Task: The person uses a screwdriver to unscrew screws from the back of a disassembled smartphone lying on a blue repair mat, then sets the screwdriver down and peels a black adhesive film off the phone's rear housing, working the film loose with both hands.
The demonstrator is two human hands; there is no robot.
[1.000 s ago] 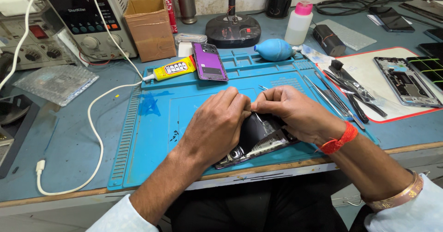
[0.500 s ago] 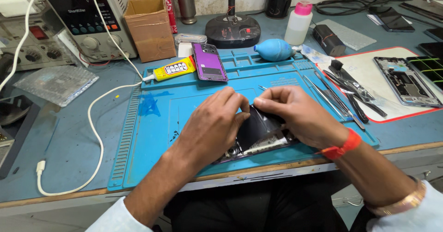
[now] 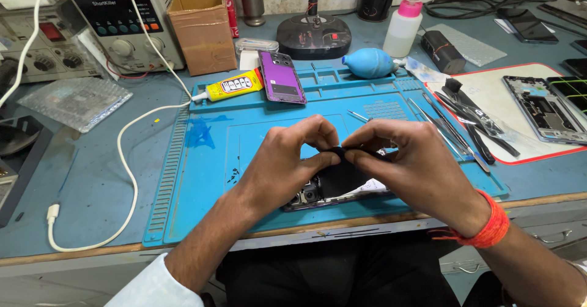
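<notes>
An opened dark phone [image 3: 336,188] lies on the blue work mat [image 3: 208,160], its inner parts facing up. My left hand [image 3: 287,160] and my right hand [image 3: 409,166] meet above it, fingertips pinching the top edge of a black piece that stands up off the phone body. The hands cover most of the phone; only its lower left corner and bottom edge show. An orange thread band circles my right wrist.
A purple phone back [image 3: 281,76], a yellow glue tube [image 3: 232,87], a blue air blower [image 3: 369,62] and tweezers [image 3: 440,124] sit on the mat. A cardboard box [image 3: 202,29], power supply [image 3: 119,17], white cable [image 3: 122,160], squeeze bottle [image 3: 403,27] and a second opened phone [image 3: 544,108] stand around.
Both hands have risen slightly and drawn together at the phone's top edge. The black piece is lifted more upright than before.
</notes>
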